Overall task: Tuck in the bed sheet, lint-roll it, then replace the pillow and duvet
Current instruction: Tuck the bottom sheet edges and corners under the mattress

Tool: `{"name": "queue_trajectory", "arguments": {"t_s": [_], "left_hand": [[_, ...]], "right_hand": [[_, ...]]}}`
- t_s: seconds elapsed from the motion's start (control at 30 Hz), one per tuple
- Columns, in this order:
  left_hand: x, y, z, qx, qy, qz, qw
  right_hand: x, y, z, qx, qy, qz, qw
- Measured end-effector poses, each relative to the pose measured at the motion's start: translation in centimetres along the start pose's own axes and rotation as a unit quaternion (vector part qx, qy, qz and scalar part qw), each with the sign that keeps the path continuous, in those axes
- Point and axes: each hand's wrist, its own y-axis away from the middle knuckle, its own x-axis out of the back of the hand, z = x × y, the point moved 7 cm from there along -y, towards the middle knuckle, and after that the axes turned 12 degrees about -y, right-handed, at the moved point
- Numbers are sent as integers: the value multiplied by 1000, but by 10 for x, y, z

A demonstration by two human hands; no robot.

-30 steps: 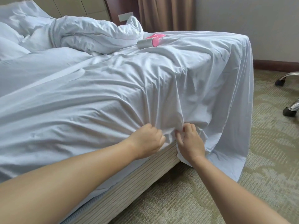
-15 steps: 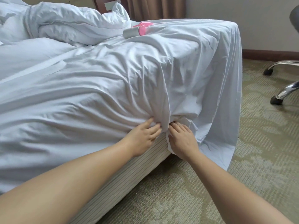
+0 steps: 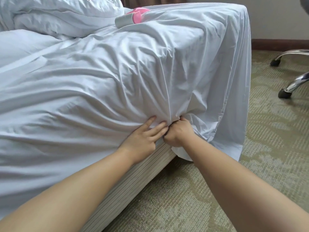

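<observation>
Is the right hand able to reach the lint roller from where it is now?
Probably not without leaning in: the right hand grips the bed sheet at the near edge, and the lint roller lies far across the bed. Nothing blocks the way.

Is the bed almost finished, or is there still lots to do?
Still lots. Done: the bed sheet is spread over the mattress and looks tucked along the near side. In hand: the left hand presses the sheet flat while the right hand pushes bunched sheet in at the mattress edge; the corner still hangs loose. Left: the lint roller lies unused, and the duvet sits heaped at the far end.
</observation>
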Motion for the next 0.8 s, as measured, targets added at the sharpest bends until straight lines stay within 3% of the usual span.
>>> {"name": "queue_trajectory", "arguments": {"t_s": [0.13,0.23,0.3,0.37,0.43,0.5,0.53,0.63,0.73,0.8], "left_hand": [[5,-1,-3,17,17,26,999],[8,-6,-5,3,22,30,999],[9,-9,-5,-12,6,43,999],[13,-14,-5,-29,-5,67,997],[14,-19,-8,-33,-30,88,995],[9,-22,-17,0,-35,86,996],[6,-22,-19,15,-33,79,996],[3,-22,-21,39,-36,68,996],[4,-22,-21,48,-21,70,996],[3,-22,-21,51,-18,73,996]], "right_hand": [[-8,6,3,-1,-7,21,1000],[-13,29,9,-12,-70,191,979],[-24,47,10,-64,-142,251,955],[-33,57,26,-212,-243,258,911],[-44,59,51,-368,-381,232,816],[-45,52,71,-408,-471,235,746],[-40,50,77,-401,-485,251,736],[-27,49,86,-367,-467,304,744],[-12,55,67,-266,-446,386,762],[-4,56,45,-176,-387,379,822]]}}
